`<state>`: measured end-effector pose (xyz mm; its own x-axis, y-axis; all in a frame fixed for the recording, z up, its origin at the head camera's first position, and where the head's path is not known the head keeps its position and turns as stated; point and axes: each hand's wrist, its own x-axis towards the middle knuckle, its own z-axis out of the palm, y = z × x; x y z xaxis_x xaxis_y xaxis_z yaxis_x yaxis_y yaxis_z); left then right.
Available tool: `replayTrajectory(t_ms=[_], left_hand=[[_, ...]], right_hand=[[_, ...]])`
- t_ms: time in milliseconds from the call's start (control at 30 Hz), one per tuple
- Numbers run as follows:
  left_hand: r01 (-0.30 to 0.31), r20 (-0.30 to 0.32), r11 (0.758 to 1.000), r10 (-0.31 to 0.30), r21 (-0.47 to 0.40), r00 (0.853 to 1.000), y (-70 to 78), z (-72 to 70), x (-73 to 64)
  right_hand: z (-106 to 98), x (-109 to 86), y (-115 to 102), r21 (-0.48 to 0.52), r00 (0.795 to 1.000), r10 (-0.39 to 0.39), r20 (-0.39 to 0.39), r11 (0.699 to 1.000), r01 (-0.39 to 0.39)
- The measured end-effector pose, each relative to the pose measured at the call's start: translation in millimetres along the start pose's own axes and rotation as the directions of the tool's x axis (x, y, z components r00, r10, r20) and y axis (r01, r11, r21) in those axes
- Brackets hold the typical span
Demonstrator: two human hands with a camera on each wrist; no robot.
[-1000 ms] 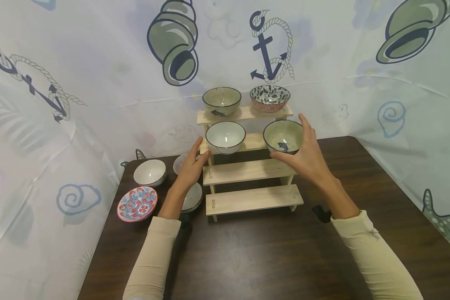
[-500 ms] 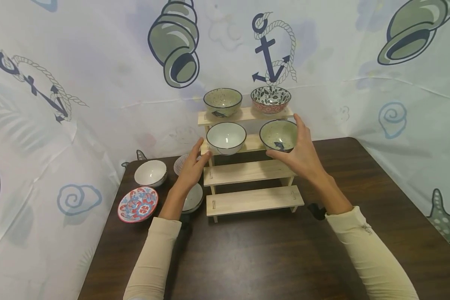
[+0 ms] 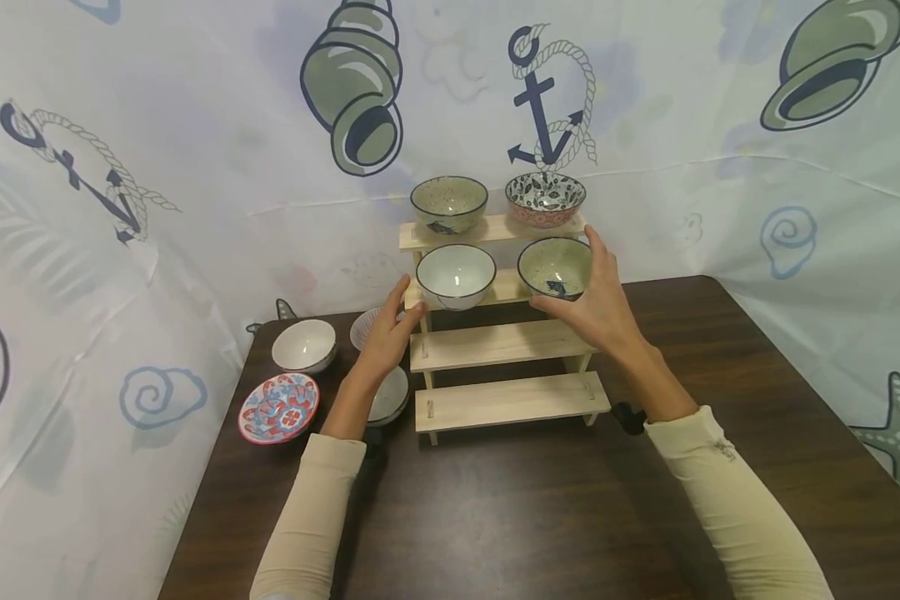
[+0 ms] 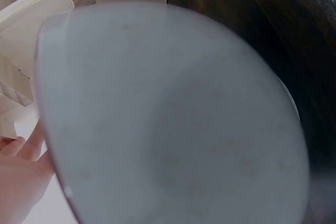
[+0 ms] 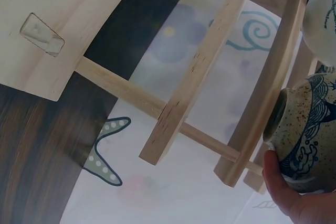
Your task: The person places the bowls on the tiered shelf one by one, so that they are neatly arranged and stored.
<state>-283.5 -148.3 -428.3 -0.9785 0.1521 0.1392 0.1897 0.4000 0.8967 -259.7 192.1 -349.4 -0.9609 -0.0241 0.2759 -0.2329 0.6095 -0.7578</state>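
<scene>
My right hand (image 3: 603, 304) holds a green speckled bowl (image 3: 551, 267) with a blue motif by its right side, thumb low at the front, over the right part of the second-highest shelf (image 3: 512, 285). In the right wrist view the bowl's patterned outside (image 5: 310, 129) shows, with the thumb against its base. My left hand (image 3: 386, 333) is at that shelf's left end, thumb and fingers spread around the plank end, beside a white bowl (image 3: 456, 275) with a dark rim. In the left wrist view a large blurred pale bowl (image 4: 173, 114) hides much of the left hand (image 4: 23, 177).
A speckled green bowl (image 3: 450, 204) and a black-leaf bowl (image 3: 546, 200) stand on the top shelf. Two lower shelves (image 3: 502, 343) are bare. Left on the table (image 3: 495, 517) are a white bowl (image 3: 304, 346), a red-blue patterned bowl (image 3: 279, 408) and two partly hidden pale dishes (image 3: 390, 396).
My right hand and the green bowl have shifted a little left along the shelf. My left hand stays at the shelf's end. The view has drifted slightly.
</scene>
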Motion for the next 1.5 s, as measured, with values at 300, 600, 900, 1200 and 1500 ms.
replayTrajectory(t_ms=[300,600,900,1200,1500], left_hand=[[-0.006,0.001,1.000,0.006,0.000,1.000,1.0,0.2,0.6],[-0.021,0.003,1.000,0.021,0.013,1.000,3.2,3.3,3.6],[0.018,-0.014,1.000,-0.017,0.014,1.000,1.2,-1.4,-5.1],[0.008,-0.011,1.000,-0.008,0.015,1.000,-3.8,0.8,-9.8],[-0.028,-0.008,1.000,0.028,0.012,1.000,-3.3,6.4,-5.8]], right_hand=[[1.4,6.3,0.1,-0.003,1.000,0.002,-0.007,1.000,-0.002],[-1.9,10.7,5.0,-0.016,1.000,0.008,-0.006,1.000,-0.008],[2.2,15.5,6.6,-0.051,0.998,-0.051,0.045,0.997,0.053],[-6.6,-8.9,18.3,-0.050,0.996,-0.058,0.070,0.997,0.061],[-11.4,-31.9,36.2,-0.071,0.997,-0.053,0.063,0.996,0.058]])
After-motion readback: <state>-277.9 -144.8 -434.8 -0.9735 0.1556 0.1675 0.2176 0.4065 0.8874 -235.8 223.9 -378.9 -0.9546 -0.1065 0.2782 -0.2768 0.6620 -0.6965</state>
